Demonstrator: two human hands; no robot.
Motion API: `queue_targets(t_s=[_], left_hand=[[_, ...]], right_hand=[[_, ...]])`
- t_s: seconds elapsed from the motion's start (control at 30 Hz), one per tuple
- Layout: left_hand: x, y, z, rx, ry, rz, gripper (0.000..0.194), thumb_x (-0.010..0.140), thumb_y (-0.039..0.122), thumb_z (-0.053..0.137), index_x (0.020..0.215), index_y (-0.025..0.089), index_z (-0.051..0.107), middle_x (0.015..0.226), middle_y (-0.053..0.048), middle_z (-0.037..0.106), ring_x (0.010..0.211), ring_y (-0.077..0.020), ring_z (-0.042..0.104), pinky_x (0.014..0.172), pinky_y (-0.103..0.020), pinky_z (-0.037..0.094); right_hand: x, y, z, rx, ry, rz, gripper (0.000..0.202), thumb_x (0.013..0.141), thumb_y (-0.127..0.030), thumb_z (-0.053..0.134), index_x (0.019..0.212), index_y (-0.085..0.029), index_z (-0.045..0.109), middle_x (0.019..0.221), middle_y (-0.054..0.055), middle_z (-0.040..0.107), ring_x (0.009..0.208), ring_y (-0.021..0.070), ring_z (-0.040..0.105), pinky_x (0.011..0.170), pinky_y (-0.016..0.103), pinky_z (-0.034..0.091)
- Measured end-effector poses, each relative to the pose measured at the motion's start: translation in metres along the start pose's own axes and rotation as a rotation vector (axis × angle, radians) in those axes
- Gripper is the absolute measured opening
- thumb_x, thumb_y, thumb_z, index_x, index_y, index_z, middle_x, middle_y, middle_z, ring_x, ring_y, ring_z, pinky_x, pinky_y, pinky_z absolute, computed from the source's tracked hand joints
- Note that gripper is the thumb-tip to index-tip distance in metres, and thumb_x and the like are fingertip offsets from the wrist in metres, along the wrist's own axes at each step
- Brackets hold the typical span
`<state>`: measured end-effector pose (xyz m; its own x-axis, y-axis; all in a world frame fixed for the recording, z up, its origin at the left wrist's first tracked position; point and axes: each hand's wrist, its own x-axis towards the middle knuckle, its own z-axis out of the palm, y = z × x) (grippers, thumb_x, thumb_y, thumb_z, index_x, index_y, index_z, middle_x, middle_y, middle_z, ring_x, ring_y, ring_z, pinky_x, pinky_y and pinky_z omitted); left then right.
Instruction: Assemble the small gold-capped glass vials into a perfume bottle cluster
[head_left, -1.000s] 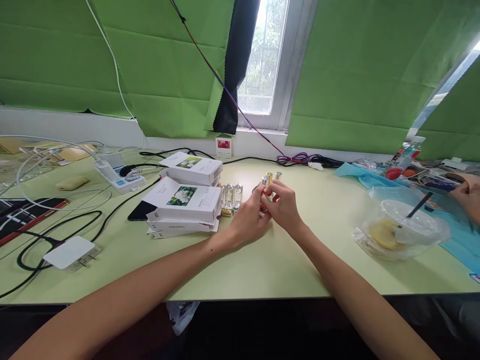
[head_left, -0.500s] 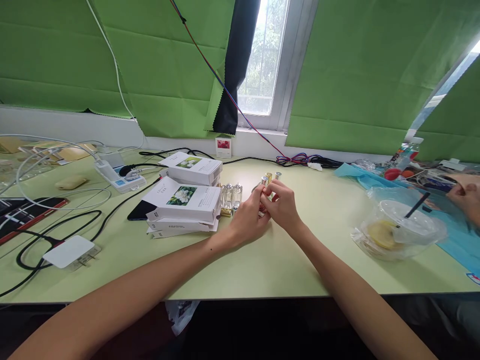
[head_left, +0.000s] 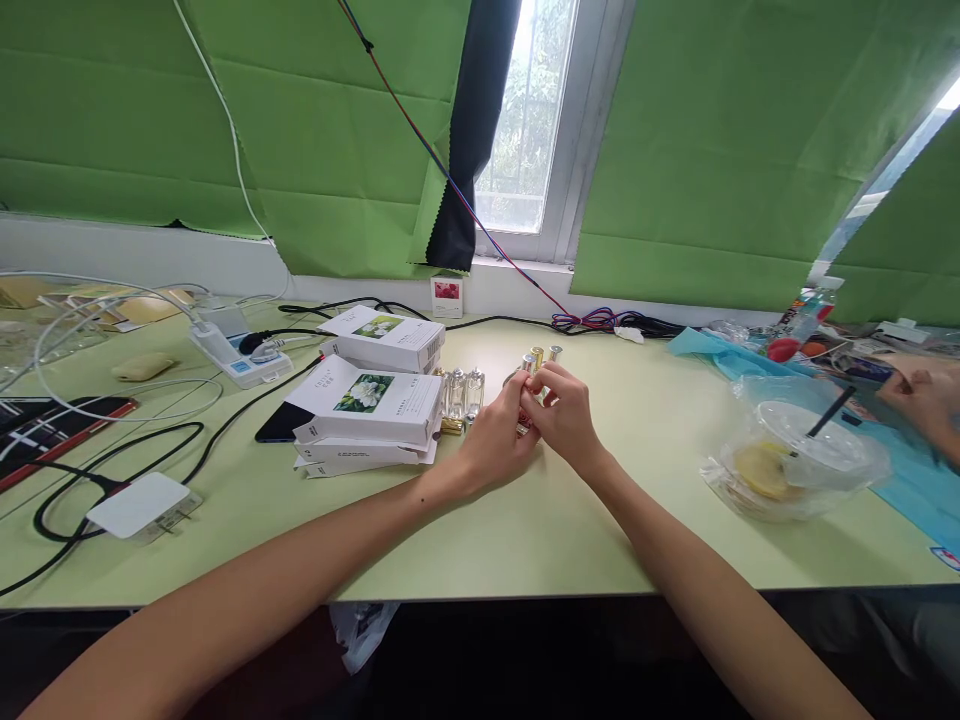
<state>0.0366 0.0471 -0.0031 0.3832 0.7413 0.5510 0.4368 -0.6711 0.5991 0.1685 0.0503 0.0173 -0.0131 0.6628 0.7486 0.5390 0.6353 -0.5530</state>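
Note:
My left hand point(head_left: 501, 425) and my right hand point(head_left: 561, 410) meet over the table, fingers bent and pressed together. What they grip between them is mostly hidden by the fingers; a small reddish, shiny bit shows under them. Just beyond the fingertips are a silver cap point(head_left: 528, 362), a gold cap point(head_left: 537, 356) and another silver cap point(head_left: 555, 353), with the bodies below largely covered by my hands. Left of my left hand, clear glass bottles point(head_left: 474, 388) with gold parts lie side by side against a stack of white boxes point(head_left: 390, 405) printed with white flowers.
Another white box stack point(head_left: 386, 335) stands behind. Cables, a power strip point(head_left: 240, 350) and a white charger point(head_left: 142, 503) spread over the left. At right sit a bagged drink cup point(head_left: 784, 465) with a black straw and a blue sheet point(head_left: 911, 490); another person's hand point(head_left: 919, 395) is there.
Both my hands stay almost exactly where they were, still together. At the far right, the other person's hand has shifted slightly left.

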Motion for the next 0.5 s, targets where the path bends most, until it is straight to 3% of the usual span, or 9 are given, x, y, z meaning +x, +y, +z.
queue_targets(t_s=[0.5], left_hand=[[-0.0023, 0.0010, -0.0009, -0.020, 0.001, 0.018, 0.063, 0.077, 0.012, 0.053, 0.138, 0.021, 0.036, 0.097, -0.006, 0.068, 0.074, -0.0186, 0.063, 0.062, -0.029, 0.044]], right_hand=[[-0.0068, 0.0049, 0.0012, -0.043, 0.044, -0.045, 0.010, 0.087, -0.022, 0.059, 0.078, -0.021, 0.063, 0.077, 0.002, 0.064, 0.068, 0.0160, 0.058, 0.058, 0.028, 0.047]])
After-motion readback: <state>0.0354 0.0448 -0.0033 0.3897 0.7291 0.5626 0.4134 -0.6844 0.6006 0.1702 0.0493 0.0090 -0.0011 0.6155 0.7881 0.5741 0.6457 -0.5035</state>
